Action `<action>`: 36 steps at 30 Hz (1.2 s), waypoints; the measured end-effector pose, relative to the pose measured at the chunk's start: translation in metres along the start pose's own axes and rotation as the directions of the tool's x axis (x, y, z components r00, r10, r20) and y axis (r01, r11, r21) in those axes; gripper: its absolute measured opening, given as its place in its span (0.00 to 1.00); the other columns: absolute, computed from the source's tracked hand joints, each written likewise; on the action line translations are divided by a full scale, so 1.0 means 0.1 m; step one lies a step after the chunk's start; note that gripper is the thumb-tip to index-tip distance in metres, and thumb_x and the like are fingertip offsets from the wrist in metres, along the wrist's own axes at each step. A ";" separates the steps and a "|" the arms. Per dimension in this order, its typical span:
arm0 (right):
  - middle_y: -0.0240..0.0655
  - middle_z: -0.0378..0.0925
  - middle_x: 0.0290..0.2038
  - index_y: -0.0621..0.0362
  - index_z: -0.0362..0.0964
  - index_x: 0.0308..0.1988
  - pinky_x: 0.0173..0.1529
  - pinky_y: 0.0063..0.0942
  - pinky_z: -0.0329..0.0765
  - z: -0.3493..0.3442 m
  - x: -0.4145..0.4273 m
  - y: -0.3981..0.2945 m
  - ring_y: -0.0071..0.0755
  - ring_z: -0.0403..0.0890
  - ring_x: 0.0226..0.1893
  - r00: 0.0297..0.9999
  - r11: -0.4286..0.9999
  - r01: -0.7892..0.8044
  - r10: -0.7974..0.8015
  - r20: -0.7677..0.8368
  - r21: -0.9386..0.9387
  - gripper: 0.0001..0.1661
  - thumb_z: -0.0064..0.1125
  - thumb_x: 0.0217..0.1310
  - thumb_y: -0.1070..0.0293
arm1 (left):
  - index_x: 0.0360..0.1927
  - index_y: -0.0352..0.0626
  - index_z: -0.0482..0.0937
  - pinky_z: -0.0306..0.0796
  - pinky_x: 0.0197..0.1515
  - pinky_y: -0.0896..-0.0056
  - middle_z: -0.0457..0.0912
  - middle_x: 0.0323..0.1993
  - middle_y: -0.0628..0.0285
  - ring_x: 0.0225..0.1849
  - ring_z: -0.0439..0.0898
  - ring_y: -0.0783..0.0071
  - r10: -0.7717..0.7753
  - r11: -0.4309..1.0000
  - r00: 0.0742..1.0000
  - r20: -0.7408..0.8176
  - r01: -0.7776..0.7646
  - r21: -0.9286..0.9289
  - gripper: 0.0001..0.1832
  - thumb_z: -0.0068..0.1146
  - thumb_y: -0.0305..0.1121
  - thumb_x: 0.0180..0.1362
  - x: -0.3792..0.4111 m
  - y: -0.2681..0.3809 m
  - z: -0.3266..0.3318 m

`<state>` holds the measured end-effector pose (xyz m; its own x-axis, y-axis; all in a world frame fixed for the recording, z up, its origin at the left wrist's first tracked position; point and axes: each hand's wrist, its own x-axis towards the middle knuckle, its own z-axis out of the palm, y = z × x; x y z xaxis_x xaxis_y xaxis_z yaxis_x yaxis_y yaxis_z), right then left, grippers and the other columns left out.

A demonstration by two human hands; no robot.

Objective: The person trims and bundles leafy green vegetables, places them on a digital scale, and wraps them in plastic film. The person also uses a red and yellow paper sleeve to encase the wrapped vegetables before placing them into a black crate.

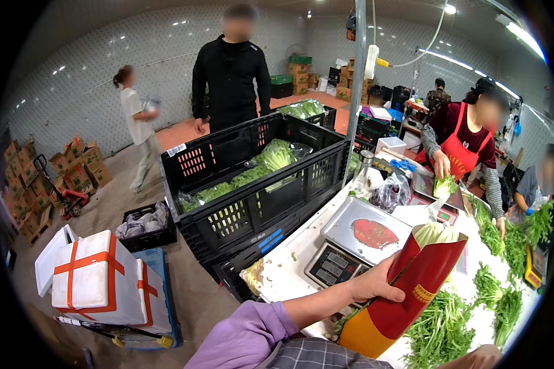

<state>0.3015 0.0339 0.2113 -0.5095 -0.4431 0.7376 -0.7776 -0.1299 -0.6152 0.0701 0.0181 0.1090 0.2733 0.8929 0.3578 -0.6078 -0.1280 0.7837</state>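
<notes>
My left hand (383,283) grips a red and yellow printed sleeve (418,286) that bears writing. Pale vegetable stems (436,234) show at its upper opening, and some green leaf shows at its lower end. Just beyond the sleeve is a digital scale with a metal pan (362,230), a red patch on the pan. Loose leafy greens (443,323) lie on the white table to the right of the sleeve. At the bottom right edge, a blurred part of my right hand or forearm (475,359) shows; its fingers cannot be made out.
A black plastic crate (258,203) holding bagged greens stands left of the table (277,276). White foam boxes (81,272) rest on a blue cart (154,263). One person (231,78) stands behind the crate; a co-worker in a red apron (466,138) handles greens across the table.
</notes>
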 end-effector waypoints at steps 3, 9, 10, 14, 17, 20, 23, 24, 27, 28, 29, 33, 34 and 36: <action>0.31 0.76 0.21 0.47 0.77 0.37 0.16 0.16 0.58 -0.05 0.01 0.03 0.20 0.68 0.13 1.000 1.000 -0.002 0.001 0.031 0.019 0.15 0.64 0.48 0.55 | 0.62 0.41 0.49 0.57 0.59 0.70 0.63 0.56 0.63 0.56 0.63 0.75 -0.021 1.000 1.000 -0.005 0.021 -0.020 0.56 0.74 0.41 0.30 0.00 0.01 0.01; 0.31 0.76 0.21 0.47 0.77 0.37 0.16 0.16 0.59 -0.06 0.03 0.06 0.21 0.69 0.14 0.996 0.999 -0.027 0.024 0.090 0.039 0.15 0.64 0.48 0.55 | 0.62 0.39 0.49 0.58 0.58 0.70 0.64 0.56 0.62 0.56 0.64 0.74 -0.009 1.000 1.000 -0.017 0.009 -0.005 0.57 0.75 0.40 0.30 0.03 -0.04 -0.03; 0.31 0.76 0.21 0.47 0.77 0.37 0.16 0.16 0.59 -0.08 0.03 0.06 0.21 0.69 0.14 0.996 0.999 -0.027 0.024 0.091 0.040 0.15 0.64 0.48 0.55 | 0.62 0.39 0.49 0.58 0.58 0.70 0.64 0.55 0.62 0.56 0.64 0.74 -0.014 1.000 1.000 -0.011 0.014 -0.009 0.57 0.75 0.40 0.30 0.04 -0.06 -0.03; 0.31 0.76 0.21 0.48 0.77 0.37 0.17 0.16 0.60 -0.12 0.05 0.07 0.21 0.69 0.14 0.994 0.998 -0.034 0.028 0.108 0.054 0.15 0.64 0.49 0.55 | 0.62 0.40 0.49 0.59 0.58 0.70 0.64 0.55 0.62 0.56 0.64 0.74 -0.008 1.000 1.000 0.025 0.008 0.000 0.55 0.73 0.40 0.32 0.05 -0.07 -0.06; 0.32 0.76 0.22 0.48 0.77 0.37 0.17 0.16 0.60 -0.12 0.03 0.09 0.21 0.69 0.14 0.993 0.997 -0.043 0.035 0.112 0.070 0.15 0.64 0.49 0.55 | 0.62 0.40 0.49 0.59 0.58 0.70 0.63 0.56 0.62 0.55 0.65 0.74 0.007 1.000 0.999 0.036 -0.007 -0.014 0.55 0.73 0.39 0.32 0.07 -0.08 -0.05; 0.32 0.76 0.22 0.48 0.77 0.37 0.17 0.17 0.61 -0.14 0.03 0.10 0.21 0.69 0.14 0.993 0.996 -0.044 0.035 0.114 0.073 0.15 0.64 0.49 0.55 | 0.62 0.40 0.49 0.59 0.58 0.71 0.63 0.56 0.62 0.55 0.65 0.75 -0.017 1.000 0.999 0.041 0.018 -0.022 0.55 0.73 0.39 0.33 0.06 -0.09 -0.04; 0.32 0.76 0.22 0.49 0.77 0.37 0.17 0.17 0.61 -0.14 0.03 0.10 0.22 0.70 0.14 0.991 0.996 -0.049 0.040 0.124 0.070 0.16 0.63 0.49 0.55 | 0.62 0.40 0.49 0.59 0.57 0.70 0.63 0.56 0.62 0.55 0.65 0.75 -0.021 1.000 0.999 0.040 0.021 -0.015 0.55 0.73 0.38 0.33 0.06 -0.08 -0.04; 0.32 0.76 0.22 0.49 0.77 0.37 0.17 0.17 0.62 -0.15 0.02 0.09 0.22 0.70 0.14 0.991 0.996 -0.051 0.043 0.125 0.067 0.16 0.63 0.49 0.55 | 0.62 0.40 0.49 0.59 0.58 0.70 0.63 0.56 0.62 0.55 0.65 0.75 -0.029 0.999 0.999 0.041 0.030 -0.020 0.55 0.73 0.39 0.33 0.06 -0.07 -0.04; 0.32 0.76 0.22 0.49 0.77 0.38 0.17 0.17 0.62 -0.16 0.02 0.10 0.22 0.70 0.14 0.990 0.996 -0.061 0.052 0.129 0.067 0.16 0.63 0.49 0.55 | 0.62 0.40 0.48 0.59 0.58 0.70 0.63 0.56 0.62 0.55 0.65 0.75 -0.041 0.999 0.998 0.042 0.042 -0.015 0.55 0.73 0.39 0.33 0.06 -0.07 -0.06; 0.32 0.76 0.23 0.49 0.77 0.38 0.17 0.17 0.62 -0.17 0.02 0.11 0.22 0.70 0.14 0.990 0.996 -0.064 0.055 0.131 0.065 0.16 0.63 0.49 0.55 | 0.62 0.40 0.48 0.59 0.58 0.70 0.63 0.56 0.62 0.56 0.65 0.75 -0.035 0.999 0.998 0.044 0.036 -0.014 0.55 0.73 0.39 0.33 0.06 -0.08 -0.06; 0.32 0.76 0.23 0.49 0.77 0.38 0.17 0.17 0.62 -0.17 0.01 0.11 0.22 0.70 0.14 0.989 0.996 -0.067 0.058 0.136 0.063 0.16 0.63 0.49 0.55 | 0.62 0.40 0.48 0.59 0.58 0.69 0.63 0.56 0.62 0.56 0.64 0.75 -0.029 0.999 0.998 0.047 0.030 -0.012 0.55 0.73 0.39 0.33 0.07 -0.08 -0.07; 0.32 0.76 0.23 0.49 0.77 0.38 0.17 0.17 0.63 -0.18 -0.01 0.12 0.22 0.70 0.15 0.988 0.996 -0.074 0.066 0.136 0.056 0.16 0.63 0.50 0.55 | 0.62 0.40 0.48 0.58 0.59 0.69 0.63 0.56 0.62 0.56 0.64 0.74 -0.052 0.998 0.997 0.054 0.054 -0.024 0.56 0.73 0.41 0.33 0.09 -0.08 -0.05; 0.32 0.76 0.23 0.50 0.77 0.38 0.17 0.17 0.63 -0.17 -0.01 0.12 0.22 0.70 0.15 0.988 0.996 -0.073 0.065 0.137 0.055 0.16 0.63 0.50 0.55 | 0.62 0.40 0.48 0.58 0.59 0.69 0.63 0.56 0.62 0.56 0.64 0.74 -0.043 0.999 0.998 0.050 0.044 -0.019 0.56 0.73 0.41 0.32 0.09 -0.08 -0.05; 0.33 0.76 0.23 0.50 0.77 0.38 0.17 0.17 0.63 -0.17 -0.03 0.12 0.22 0.70 0.15 0.988 0.996 -0.073 0.065 0.141 0.052 0.16 0.63 0.50 0.55 | 0.62 0.40 0.48 0.58 0.59 0.70 0.63 0.56 0.62 0.56 0.64 0.74 -0.028 1.000 0.999 0.042 0.028 -0.009 0.56 0.73 0.41 0.32 0.09 -0.10 -0.06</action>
<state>0.2871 0.0486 0.2064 -0.5019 -0.5710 0.6497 -0.7183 -0.1433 -0.6808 0.0743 0.0303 0.1011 0.3207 0.8774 0.3569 -0.6067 -0.0991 0.7887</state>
